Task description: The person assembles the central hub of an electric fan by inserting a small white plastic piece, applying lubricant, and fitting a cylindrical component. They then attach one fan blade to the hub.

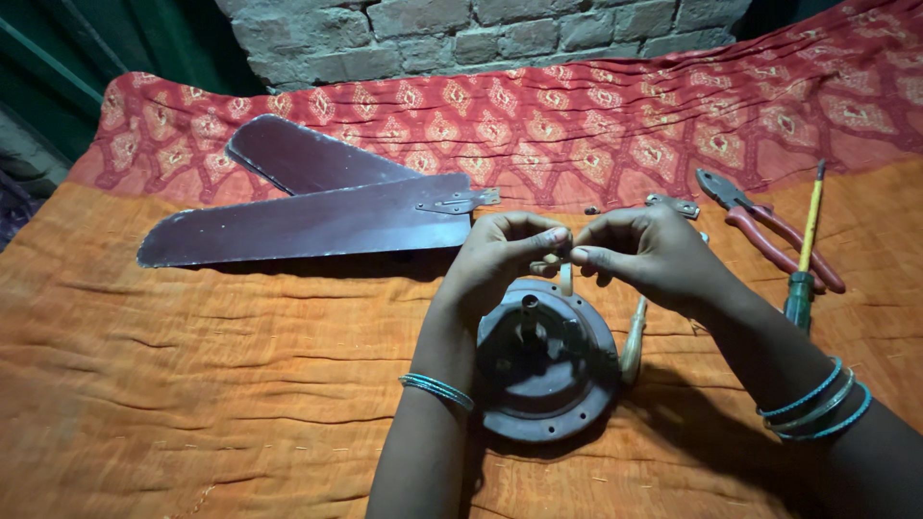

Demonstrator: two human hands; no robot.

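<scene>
My left hand (500, 255) and my right hand (644, 252) meet fingertip to fingertip just above a round dark fan motor housing (548, 370) that lies on the orange cloth. Both pinch a small part (567, 258) between thumbs and forefingers; it is too small to identify. A short shaft (530, 306) sticks up from the housing's centre. A tool with a pale wooden handle (632, 348) lies against the housing's right rim, partly hidden under my right hand.
Two dark maroon fan blades (308, 223) lie at the back left, with metal brackets (460, 203) at their ends. Red-handled pliers (769, 235) and a green-and-yellow screwdriver (804, 259) rest at right. A brick wall (481, 34) stands behind the patterned red cloth.
</scene>
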